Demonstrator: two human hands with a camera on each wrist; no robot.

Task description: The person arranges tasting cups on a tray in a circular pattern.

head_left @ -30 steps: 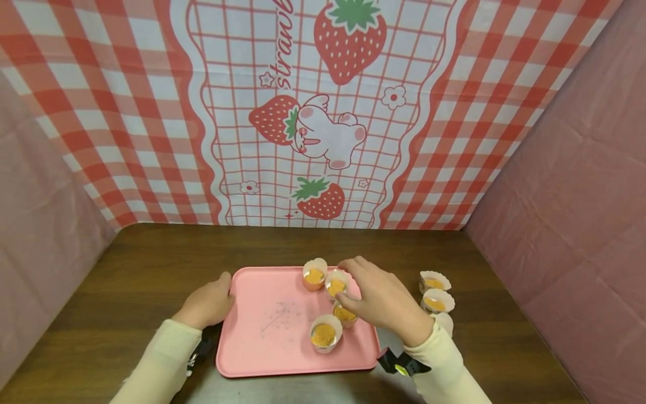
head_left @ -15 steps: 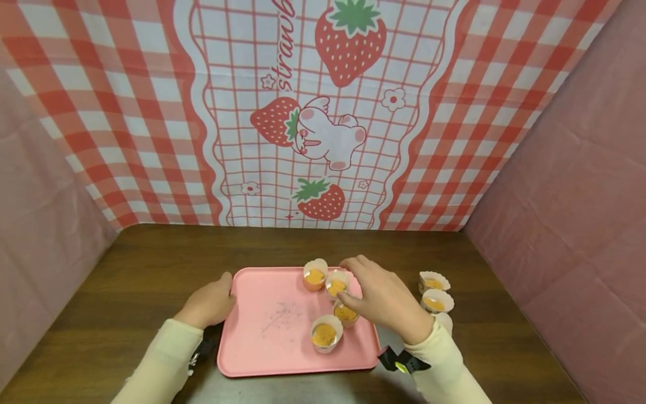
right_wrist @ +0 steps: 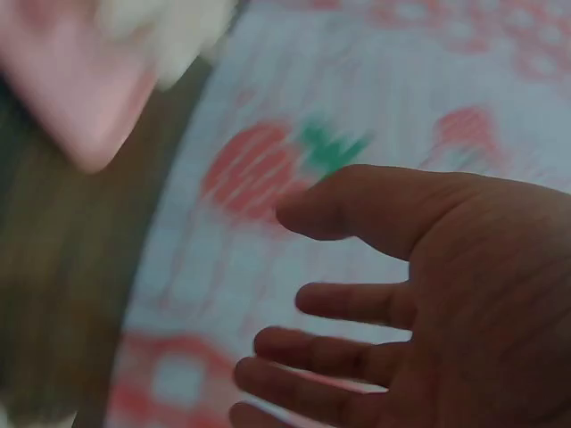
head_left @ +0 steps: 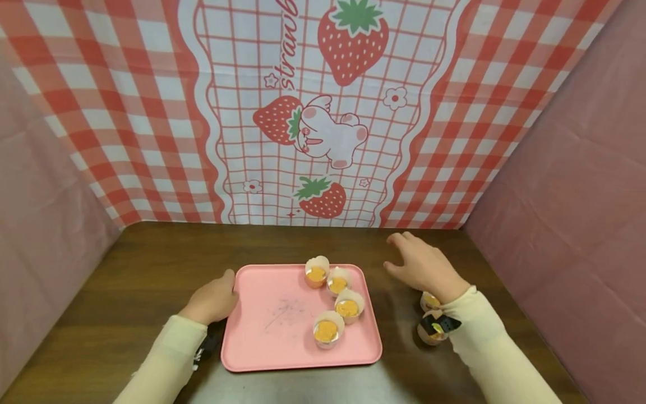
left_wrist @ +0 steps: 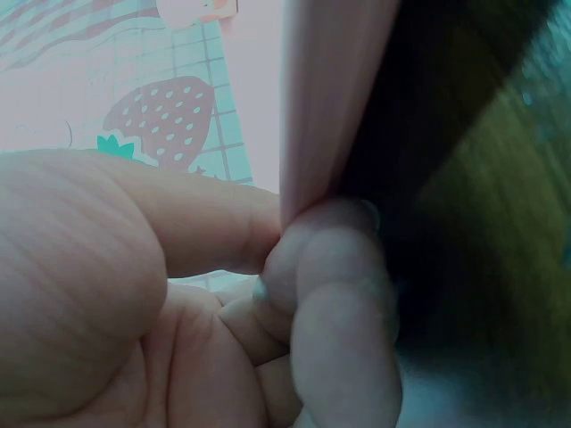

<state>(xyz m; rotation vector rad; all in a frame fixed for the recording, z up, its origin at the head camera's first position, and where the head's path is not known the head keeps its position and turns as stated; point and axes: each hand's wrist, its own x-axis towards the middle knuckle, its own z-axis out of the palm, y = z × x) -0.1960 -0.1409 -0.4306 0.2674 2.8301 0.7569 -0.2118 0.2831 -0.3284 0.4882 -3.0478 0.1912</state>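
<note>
My left hand [head_left: 212, 298] grips the left rim of a pink tray [head_left: 262, 336]. In the left wrist view its thumb and fingers pinch the tray edge [left_wrist: 326, 98]. Several small cupcakes in pale paper cups stand along the tray's right side, among them a front cupcake [head_left: 326, 332] and a back cupcake [head_left: 316, 275]. My right hand [head_left: 424, 266] hovers over the table to the right of the tray, holding nothing. Its fingers are spread apart in the right wrist view. Below its wrist, two more cupcakes show partly, a farther cupcake [head_left: 430, 302] and a nearer cupcake [head_left: 430, 336].
The brown wooden table [head_left: 151, 269] carries the tray and the cups. A red-and-white strawberry cloth [head_left: 282, 191] hangs at the back, with a pink curtain [head_left: 565, 185] on the right and another pink curtain [head_left: 45, 224] on the left.
My right hand has left the cupcakes on the tray and moved right, over the table. The cupcake beneath it now shows fully. My left hand stays on the tray rim.
</note>
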